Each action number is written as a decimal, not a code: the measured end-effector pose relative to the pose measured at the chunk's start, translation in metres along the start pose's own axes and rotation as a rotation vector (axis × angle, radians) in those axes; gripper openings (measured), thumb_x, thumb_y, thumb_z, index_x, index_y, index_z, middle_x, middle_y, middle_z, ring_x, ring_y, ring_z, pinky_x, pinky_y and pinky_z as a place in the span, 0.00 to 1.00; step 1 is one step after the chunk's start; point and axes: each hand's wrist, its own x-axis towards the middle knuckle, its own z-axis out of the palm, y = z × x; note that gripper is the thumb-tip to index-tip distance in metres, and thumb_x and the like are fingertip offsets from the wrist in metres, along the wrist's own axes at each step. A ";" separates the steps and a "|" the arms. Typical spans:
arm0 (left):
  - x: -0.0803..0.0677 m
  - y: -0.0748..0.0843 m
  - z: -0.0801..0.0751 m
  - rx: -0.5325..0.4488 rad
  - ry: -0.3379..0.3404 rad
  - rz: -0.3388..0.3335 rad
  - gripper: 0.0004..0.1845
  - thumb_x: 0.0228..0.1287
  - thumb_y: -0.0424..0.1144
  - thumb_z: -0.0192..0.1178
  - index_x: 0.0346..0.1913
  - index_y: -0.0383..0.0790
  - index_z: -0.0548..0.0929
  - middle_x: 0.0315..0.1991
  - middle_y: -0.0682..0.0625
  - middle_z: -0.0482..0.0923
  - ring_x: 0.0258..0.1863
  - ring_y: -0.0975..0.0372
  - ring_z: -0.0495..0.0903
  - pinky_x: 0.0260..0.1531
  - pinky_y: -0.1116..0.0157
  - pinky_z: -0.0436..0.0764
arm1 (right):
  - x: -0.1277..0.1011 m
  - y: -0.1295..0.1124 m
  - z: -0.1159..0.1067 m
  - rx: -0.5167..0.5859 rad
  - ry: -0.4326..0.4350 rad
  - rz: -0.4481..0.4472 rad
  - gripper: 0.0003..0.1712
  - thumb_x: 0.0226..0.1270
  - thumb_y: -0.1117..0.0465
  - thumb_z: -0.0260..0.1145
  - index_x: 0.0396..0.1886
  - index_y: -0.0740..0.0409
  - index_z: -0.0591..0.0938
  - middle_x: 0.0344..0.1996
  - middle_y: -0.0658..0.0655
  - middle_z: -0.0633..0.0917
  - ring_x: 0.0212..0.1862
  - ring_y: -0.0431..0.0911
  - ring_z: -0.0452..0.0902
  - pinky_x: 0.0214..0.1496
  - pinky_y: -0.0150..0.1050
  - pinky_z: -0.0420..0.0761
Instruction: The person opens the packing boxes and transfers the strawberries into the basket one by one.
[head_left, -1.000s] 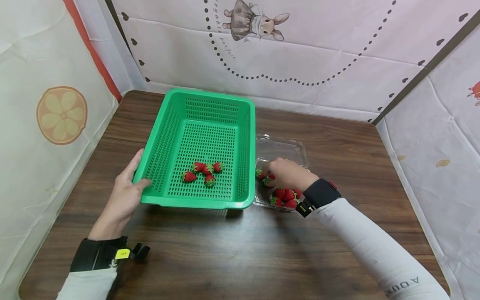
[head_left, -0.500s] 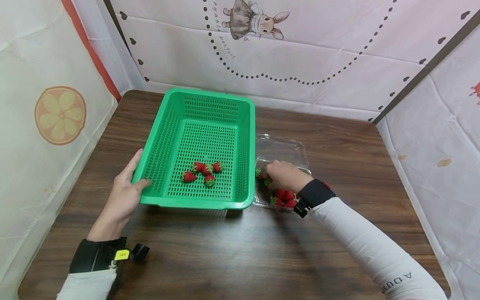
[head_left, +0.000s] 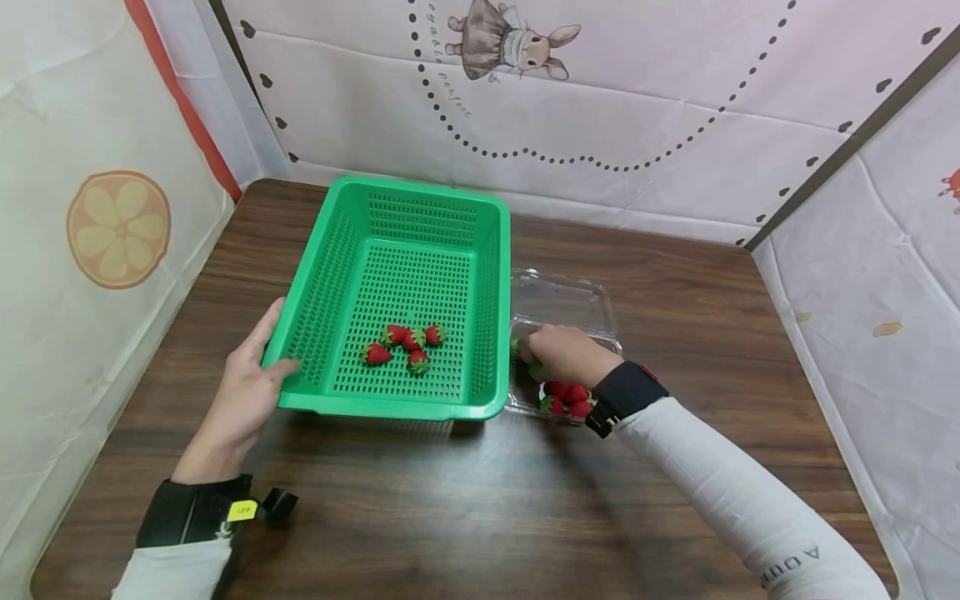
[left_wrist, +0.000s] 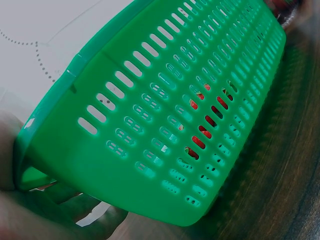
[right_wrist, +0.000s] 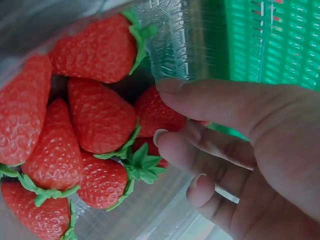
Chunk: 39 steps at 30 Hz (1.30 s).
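Observation:
My left hand [head_left: 251, 383] grips the left rim of a green plastic basket [head_left: 501, 308], its thumb over the rim and the fingers beneath, as the left wrist view shows too. Several red strawberries [head_left: 377, 354] with green leaves lie on the basket's perforated floor. Right of the basket stands an open clear plastic clamshell box [head_left: 562, 300]. Inside it, my right hand [head_left: 572, 354] pinches a strawberry [right_wrist: 156, 112] between thumb and fingers, up against its neighbours. More strawberries [right_wrist: 100, 115] are heaped beside the fingertips; the right hand hides part of the box in the head view.
A brown wood-grain table [head_left: 420, 508] bears everything. Printed white sheets [head_left: 660, 92] rise at its back and both sides. The basket's right wall [head_left: 491, 292] stands close against the clamshell and covers part of it.
My right hand has shifted slightly left inside the clamshell, covering more of the strawberries there. The left hand and the basket stay nearly where they were.

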 end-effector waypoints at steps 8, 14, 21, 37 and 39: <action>0.001 0.000 0.000 0.005 -0.001 -0.013 0.41 0.73 0.30 0.41 0.74 0.73 0.37 0.79 0.58 0.37 0.76 0.51 0.49 0.65 0.57 0.66 | -0.002 -0.004 -0.002 -0.051 0.018 -0.121 0.02 0.57 0.65 0.71 0.30 0.54 0.87 0.26 0.49 0.84 0.29 0.40 0.74 0.31 0.35 0.73; 0.001 0.000 0.000 -0.005 -0.001 0.005 0.40 0.73 0.30 0.40 0.74 0.72 0.38 0.79 0.57 0.36 0.76 0.50 0.47 0.67 0.48 0.61 | -0.006 -0.006 -0.004 -0.048 0.024 -0.144 0.03 0.60 0.64 0.69 0.33 0.56 0.88 0.29 0.51 0.86 0.31 0.42 0.79 0.32 0.35 0.76; 0.000 0.000 0.001 -0.006 0.004 0.002 0.40 0.73 0.30 0.40 0.74 0.72 0.37 0.79 0.57 0.36 0.76 0.50 0.47 0.67 0.46 0.61 | -0.014 -0.005 -0.006 -0.005 0.048 -0.118 0.10 0.60 0.64 0.69 0.42 0.57 0.88 0.38 0.54 0.85 0.40 0.44 0.82 0.40 0.39 0.81; 0.001 0.001 0.001 -0.039 0.003 -0.021 0.40 0.73 0.30 0.40 0.74 0.72 0.37 0.79 0.57 0.34 0.77 0.49 0.45 0.67 0.41 0.56 | -0.029 -0.006 -0.030 0.018 0.117 -0.064 0.07 0.64 0.61 0.66 0.40 0.57 0.80 0.21 0.50 0.77 0.21 0.38 0.69 0.28 0.33 0.70; 0.001 0.002 0.001 -0.036 0.006 -0.023 0.41 0.73 0.30 0.40 0.74 0.72 0.37 0.79 0.57 0.35 0.76 0.48 0.46 0.67 0.41 0.57 | -0.030 -0.008 -0.034 0.013 0.139 -0.075 0.07 0.64 0.62 0.66 0.40 0.57 0.80 0.21 0.50 0.77 0.21 0.39 0.69 0.28 0.33 0.70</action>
